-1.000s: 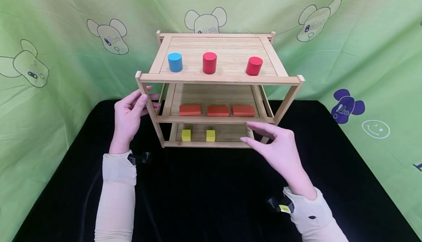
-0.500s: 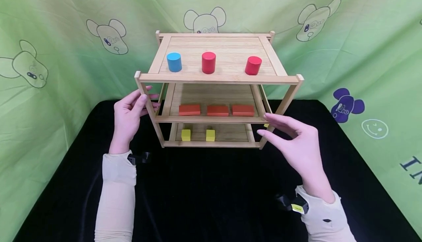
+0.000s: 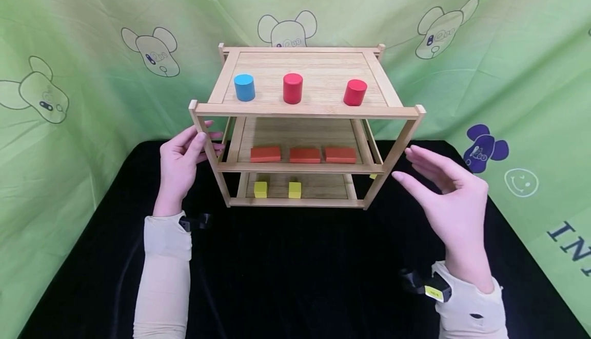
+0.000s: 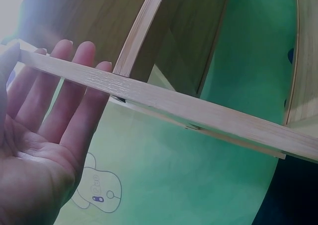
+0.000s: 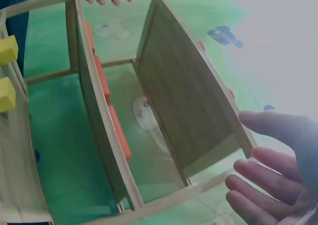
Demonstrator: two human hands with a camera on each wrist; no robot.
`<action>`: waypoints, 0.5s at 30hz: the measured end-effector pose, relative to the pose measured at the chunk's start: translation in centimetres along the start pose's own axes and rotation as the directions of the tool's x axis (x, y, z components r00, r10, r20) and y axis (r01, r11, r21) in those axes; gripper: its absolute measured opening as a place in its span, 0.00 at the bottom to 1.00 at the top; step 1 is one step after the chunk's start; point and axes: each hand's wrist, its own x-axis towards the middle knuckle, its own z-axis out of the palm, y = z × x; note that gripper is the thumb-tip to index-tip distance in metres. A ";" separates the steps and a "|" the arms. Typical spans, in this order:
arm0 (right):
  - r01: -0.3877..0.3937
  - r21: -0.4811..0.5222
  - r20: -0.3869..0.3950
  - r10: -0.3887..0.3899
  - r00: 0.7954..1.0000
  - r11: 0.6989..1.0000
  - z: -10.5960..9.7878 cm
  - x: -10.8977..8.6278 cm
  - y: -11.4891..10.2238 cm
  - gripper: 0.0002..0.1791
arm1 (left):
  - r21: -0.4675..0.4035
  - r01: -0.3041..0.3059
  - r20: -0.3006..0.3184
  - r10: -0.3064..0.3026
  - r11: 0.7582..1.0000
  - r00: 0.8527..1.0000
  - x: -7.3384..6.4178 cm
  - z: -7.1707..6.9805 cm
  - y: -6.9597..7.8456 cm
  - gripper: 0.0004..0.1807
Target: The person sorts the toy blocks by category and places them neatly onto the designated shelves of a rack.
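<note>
A three-tier wooden rack stands in front of me. My left hand holds its left front post, the thumb in front and the fingers behind. My right hand is just beyond the right front post, fingers spread from the thumb with nothing between them. The top shelf carries a blue cylinder and two red cylinders. Three orange-red blocks sit in a row on the middle shelf. Two yellow cubes are on the bottom one.
A bit of something yellow shows beside the right post, mostly hidden. Black cloth covers the table under the rack. Green fabric printed with cartoon heads hangs behind and along both sides.
My right hand has moved rightward from in front of the lower shelves to outside the right post, uncovering that post. The left hand and the blocks have stayed put.
</note>
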 end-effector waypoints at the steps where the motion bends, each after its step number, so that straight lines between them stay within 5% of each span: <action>1: -0.005 0.029 -0.014 0.005 1.000 1.000 -0.2 0.1 0.0 0.27 | 0.001 -0.002 0.000 0.002 1.000 1.000 0.0 0.0 0.0 0.19; 5: -0.024 0.077 -0.058 0.028 0.998 0.997 -0.7 0.4 0.0 0.26 | -0.006 -0.001 -0.005 0.001 1.000 1.000 0.0 0.1 0.1 0.18; 15: -0.101 0.012 -0.107 0.101 0.989 0.995 -1.9 1.6 1.1 0.22 | 0.014 0.004 -0.013 -0.004 1.000 1.000 -0.1 0.2 0.2 0.18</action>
